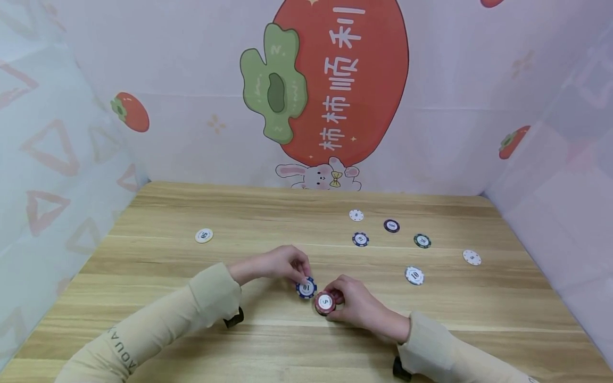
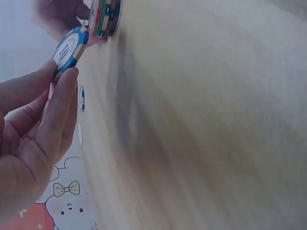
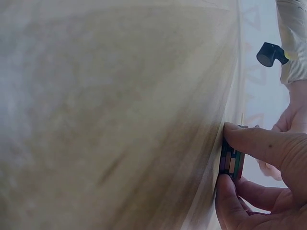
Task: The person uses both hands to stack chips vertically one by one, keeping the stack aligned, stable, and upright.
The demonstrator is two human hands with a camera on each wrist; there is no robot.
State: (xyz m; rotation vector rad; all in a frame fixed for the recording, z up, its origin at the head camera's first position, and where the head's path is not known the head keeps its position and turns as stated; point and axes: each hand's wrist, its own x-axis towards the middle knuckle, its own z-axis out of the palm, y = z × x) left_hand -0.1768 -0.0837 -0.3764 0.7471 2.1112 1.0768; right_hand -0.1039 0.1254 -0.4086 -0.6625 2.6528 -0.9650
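Note:
My left hand pinches a blue-and-white poker chip marked 10 between thumb and fingertips. In the left wrist view that chip is tilted and raised off the wooden table, near a short stack of chips. My right hand grips this stack by its sides, thumb on one edge and fingers on the other. On top lies a red chip marked 5. Below it, green and dark chip edges show in the right wrist view, where the stack stands on the table.
Several loose chips lie flat toward the back right, among them a dark 500 chip, a green 20 chip and a blue-edged 10 chip. A white 50 chip lies at the left. Printed cloth hangs behind the table.

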